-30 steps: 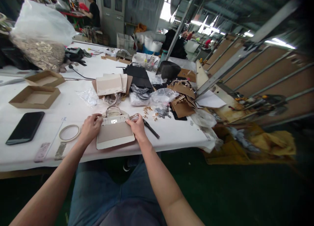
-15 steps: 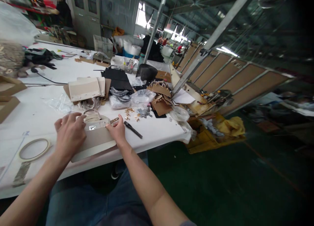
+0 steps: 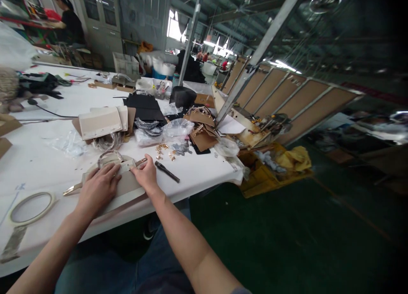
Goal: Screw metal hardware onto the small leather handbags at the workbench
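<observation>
A beige handbag panel [image 3: 127,187] with a white border lies flat at the table's near edge. My left hand [image 3: 97,189] rests on top of it, fingers spread and flat over the clasp area. My right hand [image 3: 145,175] presses on the panel's upper right corner, fingers bent down against it. A thin gold metal strip [image 3: 72,188] sticks out to the left from under the panel, and another end [image 3: 141,161] shows at the right. A clear round handle [image 3: 109,158] lies just behind the panel.
A black tool [image 3: 167,172] lies right of my right hand. Gold fittings [image 3: 165,151], plastic bags, stacked beige panels [image 3: 100,121] and brown pieces [image 3: 202,136] fill the table behind. A tape roll [image 3: 30,206] lies at left. A person stands far back left.
The camera has swung to the right. My left hand has moved from the panel's left edge onto its top, covering the clasp. My right hand stays at the upper right corner.
</observation>
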Action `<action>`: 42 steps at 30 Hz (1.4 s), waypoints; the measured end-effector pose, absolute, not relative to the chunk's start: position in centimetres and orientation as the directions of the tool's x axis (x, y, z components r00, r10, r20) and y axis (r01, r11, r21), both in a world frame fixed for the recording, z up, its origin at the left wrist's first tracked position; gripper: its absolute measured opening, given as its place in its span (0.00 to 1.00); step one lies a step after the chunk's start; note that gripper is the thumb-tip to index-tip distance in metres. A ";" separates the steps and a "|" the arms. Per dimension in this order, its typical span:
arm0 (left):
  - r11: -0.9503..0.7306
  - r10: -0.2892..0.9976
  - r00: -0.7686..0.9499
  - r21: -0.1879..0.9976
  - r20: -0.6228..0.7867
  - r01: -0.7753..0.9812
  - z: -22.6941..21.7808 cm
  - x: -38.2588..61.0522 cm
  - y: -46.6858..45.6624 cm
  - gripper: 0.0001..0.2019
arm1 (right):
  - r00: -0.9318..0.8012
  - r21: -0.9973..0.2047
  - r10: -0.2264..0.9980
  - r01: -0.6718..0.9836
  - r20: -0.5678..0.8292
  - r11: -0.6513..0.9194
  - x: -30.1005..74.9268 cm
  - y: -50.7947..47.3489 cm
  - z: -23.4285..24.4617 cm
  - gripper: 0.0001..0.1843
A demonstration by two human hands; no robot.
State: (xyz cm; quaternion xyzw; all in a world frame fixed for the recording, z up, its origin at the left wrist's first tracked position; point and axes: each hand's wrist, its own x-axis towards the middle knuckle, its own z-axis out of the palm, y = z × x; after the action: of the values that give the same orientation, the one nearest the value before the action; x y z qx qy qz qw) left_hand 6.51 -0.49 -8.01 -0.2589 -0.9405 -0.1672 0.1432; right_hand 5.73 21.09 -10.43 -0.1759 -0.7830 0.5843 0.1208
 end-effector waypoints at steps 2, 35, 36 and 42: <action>0.817 0.432 -0.823 0.227 0.368 0.530 -7.9 6.5 0.0 0.30 | -0.912 -0.954 0.410 0.144 -0.024 0.263 5.6 21.2 -10.6 0.55; 0.818 0.393 -0.827 0.258 0.401 0.514 -7.9 6.7 0.6 0.30 | -0.983 -0.414 0.159 0.107 0.094 0.904 -1.4 48.6 -8.5 0.05; 0.820 0.392 -0.828 0.257 0.401 0.512 -8.0 6.7 0.6 0.30 | -0.984 -0.413 0.154 0.102 0.093 0.905 -1.5 48.7 -8.5 0.05; 0.830 0.366 -0.838 0.266 0.405 0.491 -8.2 6.8 0.5 0.29 | -0.988 -0.412 0.131 0.086 0.081 0.907 -1.5 48.5 -8.2 0.05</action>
State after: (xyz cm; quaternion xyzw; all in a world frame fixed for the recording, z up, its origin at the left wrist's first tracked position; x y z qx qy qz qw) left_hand 6.83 0.53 -8.18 -0.2278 -0.9410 -0.1826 0.1712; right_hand -1.53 48.47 -8.23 -0.0558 -0.9750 0.2084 0.0534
